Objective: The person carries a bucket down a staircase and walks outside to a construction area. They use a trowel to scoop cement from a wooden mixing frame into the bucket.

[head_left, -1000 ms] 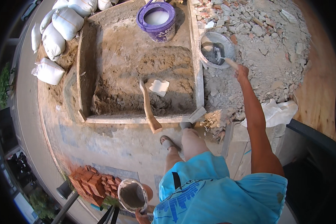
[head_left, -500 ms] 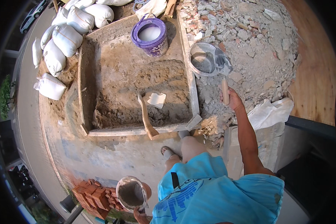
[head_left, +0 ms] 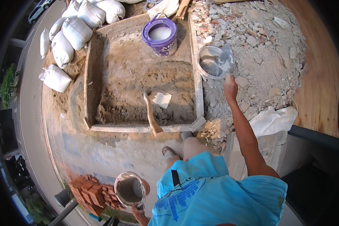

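We could snag the trowel on the pail, since its blade, seen from above, overlaps the pail's right rim; a knock might tip it towards the rubble beside it. Our bucket of grey mix could slop if the left grip slackens, as it seems to have only the rim.

Our right arm reaches forward, nearly straight, its right grip wrapped around the trowel's handle. Our left grip sits low beside us, clasping the bucket's near edge, fingers partly hidden.

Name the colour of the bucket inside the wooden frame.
The bucket is purple; see the head view.
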`<state>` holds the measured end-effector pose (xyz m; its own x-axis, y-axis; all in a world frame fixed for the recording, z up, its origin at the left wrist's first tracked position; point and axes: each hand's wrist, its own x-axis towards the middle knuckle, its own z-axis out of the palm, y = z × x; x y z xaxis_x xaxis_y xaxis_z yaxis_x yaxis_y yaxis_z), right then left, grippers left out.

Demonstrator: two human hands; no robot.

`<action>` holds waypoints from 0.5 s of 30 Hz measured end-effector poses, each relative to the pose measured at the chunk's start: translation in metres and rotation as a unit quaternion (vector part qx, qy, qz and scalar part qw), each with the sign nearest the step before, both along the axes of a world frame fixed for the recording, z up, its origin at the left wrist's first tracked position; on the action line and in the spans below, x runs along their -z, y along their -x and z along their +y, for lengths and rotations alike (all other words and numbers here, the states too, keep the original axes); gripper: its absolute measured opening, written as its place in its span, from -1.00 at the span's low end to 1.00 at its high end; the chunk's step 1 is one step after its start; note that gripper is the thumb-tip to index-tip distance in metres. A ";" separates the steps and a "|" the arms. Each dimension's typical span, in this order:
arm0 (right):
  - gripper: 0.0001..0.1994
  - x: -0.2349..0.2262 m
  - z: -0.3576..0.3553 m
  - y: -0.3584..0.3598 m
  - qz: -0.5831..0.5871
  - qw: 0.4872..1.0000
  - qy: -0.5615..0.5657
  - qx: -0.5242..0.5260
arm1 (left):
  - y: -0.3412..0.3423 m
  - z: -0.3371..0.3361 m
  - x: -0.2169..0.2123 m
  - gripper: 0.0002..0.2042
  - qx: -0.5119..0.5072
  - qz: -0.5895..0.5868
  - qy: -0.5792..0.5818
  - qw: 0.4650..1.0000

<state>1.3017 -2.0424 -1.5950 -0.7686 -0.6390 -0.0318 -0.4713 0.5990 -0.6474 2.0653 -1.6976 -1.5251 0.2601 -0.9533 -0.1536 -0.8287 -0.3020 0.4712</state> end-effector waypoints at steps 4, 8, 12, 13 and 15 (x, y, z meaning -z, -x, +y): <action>-0.68 0.041 0.004 0.008 0.101 0.993 -0.056 0.000 | -0.004 0.002 0.024 -0.80 -0.425 0.363 -0.013 0.829; -0.74 0.022 0.005 -0.012 -0.136 0.990 0.032 -0.003 | 0.007 0.008 0.016 -0.82 -0.448 0.373 -0.010 0.812; -0.78 0.022 0.007 -0.023 -0.322 0.939 0.121 0.014 | 0.009 0.007 0.019 -0.81 -0.445 0.375 0.002 0.813; -0.77 0.019 0.006 -0.027 -0.380 0.914 0.144 0.013 | 0.008 0.009 0.021 -0.81 -0.434 0.365 0.005 0.824; -0.77 0.011 0.002 -0.036 -0.444 0.887 0.130 -0.004 | 0.004 0.013 0.028 -0.80 -0.407 0.346 0.015 0.845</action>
<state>1.3378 -2.0405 -1.6064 -0.5105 -0.7180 -0.4730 0.2893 0.3746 -0.8809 2.0614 -1.6849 -1.5533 0.6899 -0.5076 -0.5161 0.1255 -0.6183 0.7759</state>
